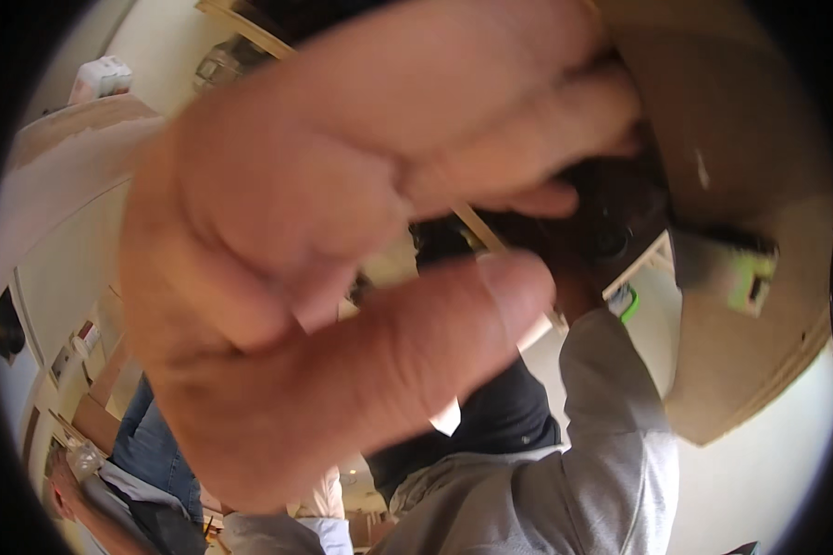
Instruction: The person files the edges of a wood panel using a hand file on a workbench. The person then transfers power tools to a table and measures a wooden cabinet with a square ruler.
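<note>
Grey-sleeved right hand point(578, 287) reaches up to a dark, round-lensed device point(611, 231); its grip is hidden, so I cannot tell its state. Left hand point(342, 240), fingers curled loosely, closes on it from the left, nearer.

— Left hand point(342, 240)?
— Fills centre and left of frame, very close to the lens, blurred; fingers curled, thumb point(416, 342) stretched across below them.

— Right hand?
— Hidden. Only a grey-sleeved arm point(602, 444) rises from lower right toward upper centre.
</note>
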Demonstrator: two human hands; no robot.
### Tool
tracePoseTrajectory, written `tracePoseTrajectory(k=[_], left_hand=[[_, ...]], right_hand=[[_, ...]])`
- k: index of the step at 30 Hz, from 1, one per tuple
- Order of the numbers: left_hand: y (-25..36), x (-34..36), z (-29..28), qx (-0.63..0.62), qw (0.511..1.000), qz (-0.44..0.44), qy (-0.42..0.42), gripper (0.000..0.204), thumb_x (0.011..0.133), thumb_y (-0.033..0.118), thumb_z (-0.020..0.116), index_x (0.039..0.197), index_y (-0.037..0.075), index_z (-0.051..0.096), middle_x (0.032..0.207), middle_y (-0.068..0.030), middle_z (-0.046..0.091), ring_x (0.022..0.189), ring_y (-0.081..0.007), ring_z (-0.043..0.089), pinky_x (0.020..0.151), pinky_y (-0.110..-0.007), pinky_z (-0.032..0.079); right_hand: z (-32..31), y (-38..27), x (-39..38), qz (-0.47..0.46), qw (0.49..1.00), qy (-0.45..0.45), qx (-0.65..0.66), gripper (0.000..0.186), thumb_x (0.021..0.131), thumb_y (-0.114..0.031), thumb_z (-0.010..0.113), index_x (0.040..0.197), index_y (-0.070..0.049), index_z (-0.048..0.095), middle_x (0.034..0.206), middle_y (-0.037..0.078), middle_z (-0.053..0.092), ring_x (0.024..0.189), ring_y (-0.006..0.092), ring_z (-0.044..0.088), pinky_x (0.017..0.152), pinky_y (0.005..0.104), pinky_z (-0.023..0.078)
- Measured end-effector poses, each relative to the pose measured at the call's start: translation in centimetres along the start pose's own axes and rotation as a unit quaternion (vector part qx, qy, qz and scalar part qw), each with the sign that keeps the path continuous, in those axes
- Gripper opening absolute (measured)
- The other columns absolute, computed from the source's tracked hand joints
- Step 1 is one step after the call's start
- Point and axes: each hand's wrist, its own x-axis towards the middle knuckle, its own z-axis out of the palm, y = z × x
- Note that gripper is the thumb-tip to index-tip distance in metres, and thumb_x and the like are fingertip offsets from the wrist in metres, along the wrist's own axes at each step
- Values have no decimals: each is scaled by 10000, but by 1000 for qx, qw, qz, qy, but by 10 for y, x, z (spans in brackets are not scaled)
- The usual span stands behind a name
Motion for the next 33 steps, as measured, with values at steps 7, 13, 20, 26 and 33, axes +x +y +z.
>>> tracePoseTrajectory(k=[7,13,20,26,33], left_hand=[[11,-10,-2,11,1000,-6,19,727,872,21,544,1547,-163,349,1481,-306,546,1376,-417,557,1139,-479,459],[5,-10,1,17,999,8,26,759,865,36,560,1563,-155,328,1508,-301,522,1397,-414,536,1134,-488,463],[4,-15,5,19,999,18,21,799,857,52,578,1580,-146,303,1540,-294,495,1422,-410,511,1128,-498,468],[-1,-11,0,10,999,20,26,834,850,67,595,1596,-138,281,1568,-289,471,1443,-407,490,1123,-506,473],[7,-21,4,7,999,13,36,876,842,84,613,1613,-129,256,1600,-282,444,1467,-404,466,1116,-516,478]], right_hand=[[-4,-6,20,-1,996,-82,-33,251,987,-235,648,1187,-112,736,1161,193,748,1075,380,722,882,457,578],[-7,-5,22,1,993,-109,-41,261,990,-238,648,1206,-118,732,1178,190,744,1093,377,716,895,460,574],[-10,1,19,-2,993,-114,-38,273,993,-242,649,1228,-126,727,1198,186,740,1113,374,710,911,463,570],[-14,12,19,-1,993,-117,-24,284,996,-245,650,1247,-133,723,1215,183,737,1131,371,705,924,465,566],[-40,30,-14,11,993,-118,14,298,999,-249,650,1269,-140,718,1235,179,733,1152,367,699,940,468,562]])
